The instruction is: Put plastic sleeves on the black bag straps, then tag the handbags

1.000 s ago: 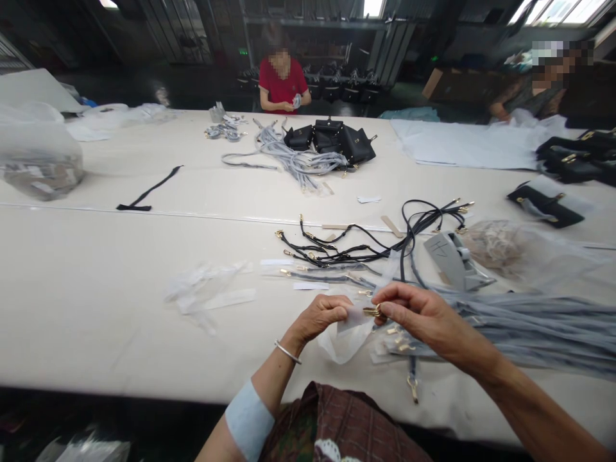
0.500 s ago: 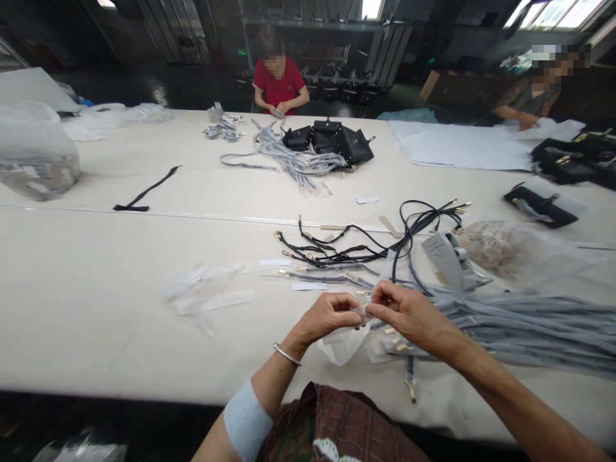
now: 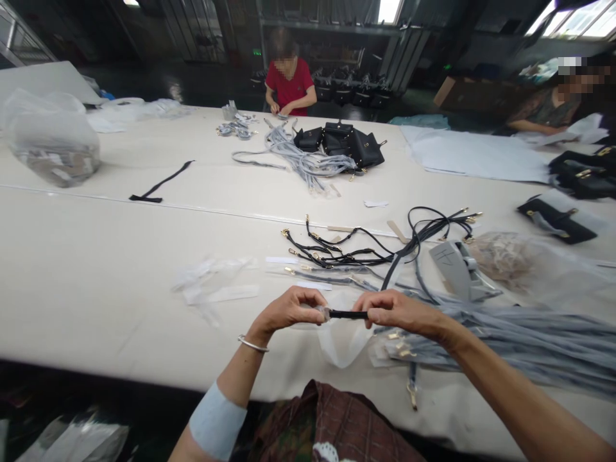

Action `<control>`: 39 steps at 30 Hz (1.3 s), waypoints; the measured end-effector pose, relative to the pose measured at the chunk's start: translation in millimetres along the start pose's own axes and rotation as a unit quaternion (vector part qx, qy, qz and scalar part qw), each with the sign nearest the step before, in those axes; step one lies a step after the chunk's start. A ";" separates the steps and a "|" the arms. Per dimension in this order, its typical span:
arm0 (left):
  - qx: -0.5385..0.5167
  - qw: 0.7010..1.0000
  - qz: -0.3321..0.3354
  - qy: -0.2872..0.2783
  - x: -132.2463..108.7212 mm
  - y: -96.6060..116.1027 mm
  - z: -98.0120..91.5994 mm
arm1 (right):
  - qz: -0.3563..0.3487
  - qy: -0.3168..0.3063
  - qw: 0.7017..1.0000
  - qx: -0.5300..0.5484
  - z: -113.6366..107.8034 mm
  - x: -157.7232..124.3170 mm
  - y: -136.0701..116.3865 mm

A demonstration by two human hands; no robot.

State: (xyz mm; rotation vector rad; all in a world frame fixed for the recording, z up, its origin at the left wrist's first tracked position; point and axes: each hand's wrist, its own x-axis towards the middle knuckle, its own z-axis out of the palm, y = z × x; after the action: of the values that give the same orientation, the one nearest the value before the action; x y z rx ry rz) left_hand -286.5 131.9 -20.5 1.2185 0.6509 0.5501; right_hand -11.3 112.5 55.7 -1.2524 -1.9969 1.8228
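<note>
A short stretch of black strap [image 3: 348,315] spans the gap between my two hands. My left hand [image 3: 297,307] pinches its left end, where some clear plastic wrap shows at the fingertips. The fingers of my right hand [image 3: 392,309] close on the strap's other end, and a black length rises behind them. A translucent plastic sleeve [image 3: 341,343] hangs below the strap. Just beyond lie several black straps [image 3: 346,256] with gold clasps. Grey wrapped straps [image 3: 520,333] are heaped to the right of my right hand.
A grey tape dispenser [image 3: 455,269] stands at the right, beside a clear bag of brownish strips [image 3: 505,256]. Plastic scraps [image 3: 212,292] lie at left. Black bags [image 3: 366,146] sit across the table, where a person in red [image 3: 291,83] works. Another person [image 3: 548,112] is at far right.
My hands have moved apart, the left one going left. A black strap now shows stretched between them, where before they met at clear plastic. The camera view has shifted slightly.
</note>
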 end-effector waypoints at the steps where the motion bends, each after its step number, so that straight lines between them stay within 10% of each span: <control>1: -0.006 1.000 -0.006 0.003 -6.2 0.9 -7.8 | 0.015 -0.026 0.999 0.035 -1.4 2.7 5.0; 9: 0.073 0.990 -0.074 0.097 -39.0 -14.1 -36.9 | 0.120 -0.034 0.991 -0.043 -20.3 -0.3 29.6; 15: 0.011 0.995 -0.077 0.067 -18.2 -42.8 -23.2 | 0.101 0.110 0.967 -0.206 -32.8 -9.4 2.7; 29: -0.221 0.975 -0.007 0.010 22.0 -61.5 14.5 | 0.073 0.171 0.959 -0.215 -32.0 -35.3 -29.7; 39: -0.151 0.988 -0.012 -0.022 40.8 -22.2 40.5 | 0.095 0.172 0.943 -0.268 -30.2 -33.0 -37.3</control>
State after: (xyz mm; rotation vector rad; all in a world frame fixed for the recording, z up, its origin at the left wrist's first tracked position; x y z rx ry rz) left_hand -228.2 127.5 -39.9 0.9335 0.5226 0.5780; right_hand 11.2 116.9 109.2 -1.8130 -2.2939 1.0276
